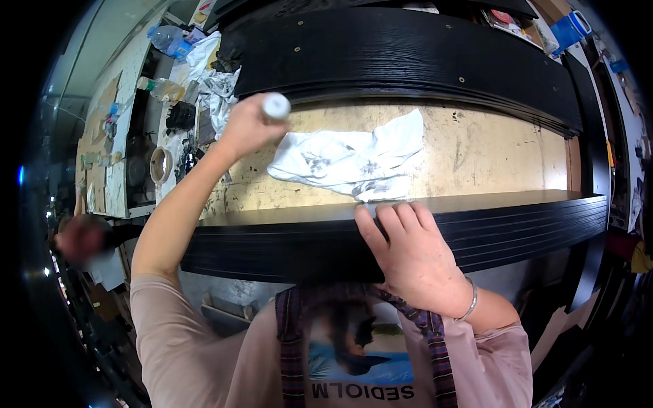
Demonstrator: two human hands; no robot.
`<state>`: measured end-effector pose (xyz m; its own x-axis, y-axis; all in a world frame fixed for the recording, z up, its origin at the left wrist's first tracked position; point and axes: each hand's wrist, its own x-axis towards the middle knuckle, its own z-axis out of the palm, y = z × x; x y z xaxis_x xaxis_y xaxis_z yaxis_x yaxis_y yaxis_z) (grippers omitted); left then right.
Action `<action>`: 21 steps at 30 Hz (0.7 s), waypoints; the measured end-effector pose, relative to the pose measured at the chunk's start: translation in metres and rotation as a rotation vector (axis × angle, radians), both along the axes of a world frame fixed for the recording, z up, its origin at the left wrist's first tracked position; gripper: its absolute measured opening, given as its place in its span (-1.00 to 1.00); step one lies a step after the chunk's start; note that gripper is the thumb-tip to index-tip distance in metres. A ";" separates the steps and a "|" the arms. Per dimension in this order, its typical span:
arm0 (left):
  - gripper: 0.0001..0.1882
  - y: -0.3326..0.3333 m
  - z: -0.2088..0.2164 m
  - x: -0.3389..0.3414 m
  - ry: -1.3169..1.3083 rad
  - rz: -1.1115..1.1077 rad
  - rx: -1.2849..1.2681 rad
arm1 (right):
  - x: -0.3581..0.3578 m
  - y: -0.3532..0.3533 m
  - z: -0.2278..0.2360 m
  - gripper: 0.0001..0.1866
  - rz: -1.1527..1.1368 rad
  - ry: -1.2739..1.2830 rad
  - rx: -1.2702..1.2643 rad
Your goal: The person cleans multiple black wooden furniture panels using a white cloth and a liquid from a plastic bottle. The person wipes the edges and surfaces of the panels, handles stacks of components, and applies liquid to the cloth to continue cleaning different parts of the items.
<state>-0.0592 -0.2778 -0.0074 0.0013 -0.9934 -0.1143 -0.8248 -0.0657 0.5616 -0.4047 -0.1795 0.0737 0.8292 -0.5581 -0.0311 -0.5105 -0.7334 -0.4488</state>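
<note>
My left hand point(250, 126) is closed around a small cylinder with a round white end point(276, 107), raised over the table's left side. Motion blurs that end, and the fingers hide most of its body, so its exact kind cannot be told. My right hand point(415, 251) lies on the upper edge of a stack of black boards point(524, 234) close to my body, its fingers stretched out and holding nothing. Between the hands and the far boards, a crumpled white cloth point(347, 160) with dark smudges is spread on the table.
More black boards point(381, 58) with small round fittings lie along the far side. At the left are a plastic bottle point(170, 42), crumpled rags point(216, 95) and a tape roll point(160, 165). A blue container point(570, 31) stands far right. The wooden tabletop point(476, 153) is stained.
</note>
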 end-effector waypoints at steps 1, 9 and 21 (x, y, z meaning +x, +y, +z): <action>-0.56 0.000 0.005 -0.014 -0.142 -0.327 -0.161 | -0.001 0.000 -0.002 -0.23 0.018 0.028 -0.018; -0.74 0.026 -0.003 -0.109 -0.766 -0.824 0.579 | 0.000 0.004 -0.016 -0.38 -0.003 -0.006 -0.214; -0.74 0.013 -0.002 -0.104 -0.979 -0.792 0.640 | -0.001 0.004 -0.015 -0.41 -0.033 -0.014 -0.176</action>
